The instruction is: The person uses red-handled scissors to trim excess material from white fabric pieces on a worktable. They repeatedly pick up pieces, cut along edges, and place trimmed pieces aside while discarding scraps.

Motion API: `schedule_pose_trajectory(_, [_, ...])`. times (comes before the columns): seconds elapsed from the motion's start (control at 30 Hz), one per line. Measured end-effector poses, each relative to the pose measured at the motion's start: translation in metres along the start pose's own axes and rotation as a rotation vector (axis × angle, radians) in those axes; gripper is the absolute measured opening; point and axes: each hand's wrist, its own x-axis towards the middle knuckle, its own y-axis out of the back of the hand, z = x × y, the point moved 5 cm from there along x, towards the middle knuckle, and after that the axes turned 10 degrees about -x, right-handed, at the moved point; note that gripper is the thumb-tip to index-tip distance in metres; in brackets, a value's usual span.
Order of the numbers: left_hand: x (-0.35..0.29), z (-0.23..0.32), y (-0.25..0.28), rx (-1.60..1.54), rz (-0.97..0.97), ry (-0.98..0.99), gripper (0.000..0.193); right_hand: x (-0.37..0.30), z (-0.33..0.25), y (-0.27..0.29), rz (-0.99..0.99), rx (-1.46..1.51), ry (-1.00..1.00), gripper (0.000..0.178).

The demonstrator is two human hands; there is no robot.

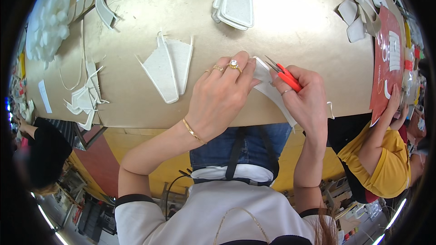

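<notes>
slanting lwr rt, wht strip [271,90] pinched by l hand [221,96], r hand [305,97] clamping snips [289,80] pointing upper l

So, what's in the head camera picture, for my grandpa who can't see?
A person's left hand holds a curved white piece at a tan table, while the right hand grips red-handled snips. More pale pieces lie around.

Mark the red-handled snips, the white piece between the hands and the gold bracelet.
Red-handled snips [289,81], head view: on the red handle.
White piece [269,87], head view: near its middle.
Gold bracelet [193,132], head view: on the band.
</notes>
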Motion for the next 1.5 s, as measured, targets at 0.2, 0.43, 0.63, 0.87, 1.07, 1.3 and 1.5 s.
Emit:
schedule_pose_trajectory(0.2, [0.000, -0.001, -0.001, 0.008, 0.018, -0.008, 0.036, 0.001, -0.002, 0.000, 0.017, -0.027, 0.015, 0.030])
schedule_pose_trajectory(0.43, [-0.001, 0.001, -0.004, 0.055, 0.022, -0.034, 0.040, 0.002, -0.002, 0.002, -0.008, -0.080, -0.017, 0.019])
schedule_pose_trajectory(0.63, [-0.002, 0.001, -0.010, 0.180, -0.005, -0.068, 0.038, 0.003, 0.000, 0.001, -0.014, -0.096, -0.033, 0.020])
schedule_pose_trajectory(0.87, [-0.011, 0.012, -0.009, 0.336, -0.040, -0.158, 0.036, 0.004, -0.004, 0.004, -0.024, -0.134, -0.014, 0.022])
schedule_pose_trajectory(1.07, [-0.022, 0.010, -0.030, 0.127, -0.218, -0.071, 0.049, 0.010, 0.002, 0.005, -0.050, -0.148, 0.045, 0.030])
schedule_pose_trajectory(1.3, [-0.021, 0.011, -0.026, 0.057, -0.257, -0.092, 0.050, -0.011, 0.025, 0.030, -0.100, -0.013, 0.025, 0.024])
schedule_pose_trajectory(1.5, [-0.020, 0.016, -0.027, 0.050, -0.242, -0.075, 0.054, -0.048, 0.054, 0.043, -0.054, 0.191, -0.085, 0.017])
